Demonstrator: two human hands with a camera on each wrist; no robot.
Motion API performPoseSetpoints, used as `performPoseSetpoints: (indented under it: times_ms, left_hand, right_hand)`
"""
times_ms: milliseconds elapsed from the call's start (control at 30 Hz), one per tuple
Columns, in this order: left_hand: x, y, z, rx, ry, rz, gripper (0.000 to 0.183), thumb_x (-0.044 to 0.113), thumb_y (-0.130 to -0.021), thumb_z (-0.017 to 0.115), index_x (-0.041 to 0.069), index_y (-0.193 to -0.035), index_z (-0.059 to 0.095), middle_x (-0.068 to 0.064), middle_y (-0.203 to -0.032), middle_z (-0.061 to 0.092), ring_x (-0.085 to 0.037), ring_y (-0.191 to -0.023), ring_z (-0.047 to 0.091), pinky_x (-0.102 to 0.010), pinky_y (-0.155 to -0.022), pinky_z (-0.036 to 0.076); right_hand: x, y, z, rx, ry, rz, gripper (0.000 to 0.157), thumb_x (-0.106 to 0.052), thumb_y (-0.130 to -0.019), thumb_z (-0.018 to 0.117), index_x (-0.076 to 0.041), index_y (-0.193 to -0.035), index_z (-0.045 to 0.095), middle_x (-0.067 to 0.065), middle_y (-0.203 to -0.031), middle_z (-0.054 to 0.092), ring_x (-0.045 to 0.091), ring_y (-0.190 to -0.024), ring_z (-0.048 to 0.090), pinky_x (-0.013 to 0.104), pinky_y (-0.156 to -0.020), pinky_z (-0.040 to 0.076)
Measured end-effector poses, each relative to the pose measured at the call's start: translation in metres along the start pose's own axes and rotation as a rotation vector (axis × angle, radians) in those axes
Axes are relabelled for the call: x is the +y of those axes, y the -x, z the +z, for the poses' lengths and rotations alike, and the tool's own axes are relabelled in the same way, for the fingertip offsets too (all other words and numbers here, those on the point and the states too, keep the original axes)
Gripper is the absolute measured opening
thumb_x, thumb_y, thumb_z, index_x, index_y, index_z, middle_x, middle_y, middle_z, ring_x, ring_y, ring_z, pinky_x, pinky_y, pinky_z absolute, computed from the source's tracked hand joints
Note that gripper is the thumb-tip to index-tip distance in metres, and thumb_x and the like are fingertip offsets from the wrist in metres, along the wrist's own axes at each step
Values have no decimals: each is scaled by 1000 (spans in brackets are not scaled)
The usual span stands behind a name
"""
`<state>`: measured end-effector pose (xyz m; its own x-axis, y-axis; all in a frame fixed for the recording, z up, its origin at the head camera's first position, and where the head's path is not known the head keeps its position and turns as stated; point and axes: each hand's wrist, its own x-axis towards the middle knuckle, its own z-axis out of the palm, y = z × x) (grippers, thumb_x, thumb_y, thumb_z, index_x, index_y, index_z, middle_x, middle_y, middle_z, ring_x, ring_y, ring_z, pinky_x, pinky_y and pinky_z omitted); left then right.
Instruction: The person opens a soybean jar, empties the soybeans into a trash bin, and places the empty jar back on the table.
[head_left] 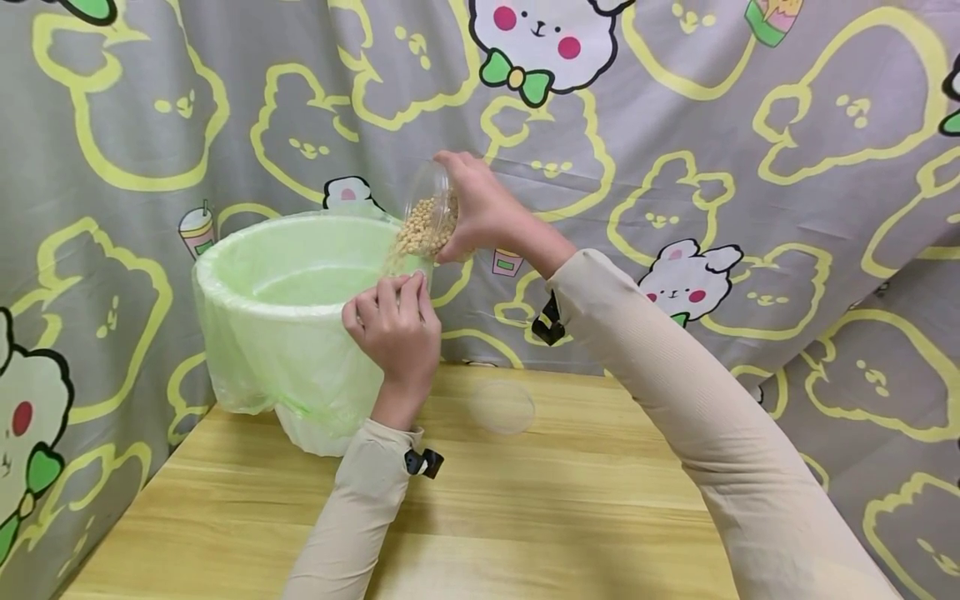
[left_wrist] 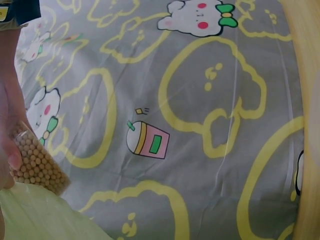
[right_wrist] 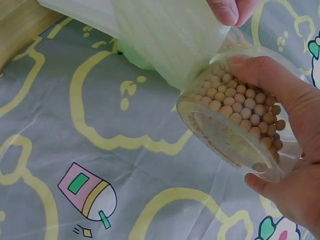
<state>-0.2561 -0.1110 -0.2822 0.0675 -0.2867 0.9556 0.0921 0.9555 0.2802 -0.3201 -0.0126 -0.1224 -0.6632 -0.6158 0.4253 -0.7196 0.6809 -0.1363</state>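
A clear round container (head_left: 427,221) part full of pale beans is tilted mouth-down over the rim of a bin lined with a green plastic bag (head_left: 277,333). My right hand (head_left: 480,212) grips the container around its side. In the right wrist view the container (right_wrist: 235,125) lies against the bag (right_wrist: 165,35), with the right hand (right_wrist: 292,95) wrapped round it. My left hand (head_left: 393,321) holds the bag at the bin's near right rim, just below the container. The left wrist view shows the beans (left_wrist: 40,162) above the bag (left_wrist: 45,215).
A clear round lid (head_left: 504,407) lies on the wooden table (head_left: 525,517), right of the bin. A grey cartoon-print cloth (head_left: 750,167) hangs behind and around the table. The table's edge (left_wrist: 307,100) shows in the left wrist view.
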Motion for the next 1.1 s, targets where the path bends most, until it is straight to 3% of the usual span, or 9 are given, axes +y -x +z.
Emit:
performPoseSetpoints:
  times_ms: [267, 533, 1100]
  left_hand:
    - [0, 1, -1, -8, -1, 1, 10, 19, -85, 69, 12, -88, 75, -3, -85, 65, -25, -77, 50, -44, -86, 29]
    - [1, 1, -1, -2, 1, 3, 11, 20, -86, 68, 12, -88, 75, -2, -84, 65, -25, -76, 50, -43, -86, 29]
    - [2, 1, -3, -12, 6, -14, 12, 20, -87, 66, 11, -89, 75, -3, -84, 65, -26, -78, 50, -44, -87, 30]
  right_hand:
    - [-3, 0, -2, -43, 29, -3, 121, -29, -47, 92, -10, -145, 24, 10, -144, 33, 24, -134, 29, 30, -107, 32]
    - [-6, -1, -3, -31, 38, -56, 121, -26, -45, 93, -8, -144, 25, 12, -142, 33, 27, -134, 29, 34, -107, 33]
    - [-17, -3, -2, -51, 211, -75, 125, -30, -50, 91, -10, -148, 17, 6, -149, 27, 21, -139, 22, 27, -110, 28]
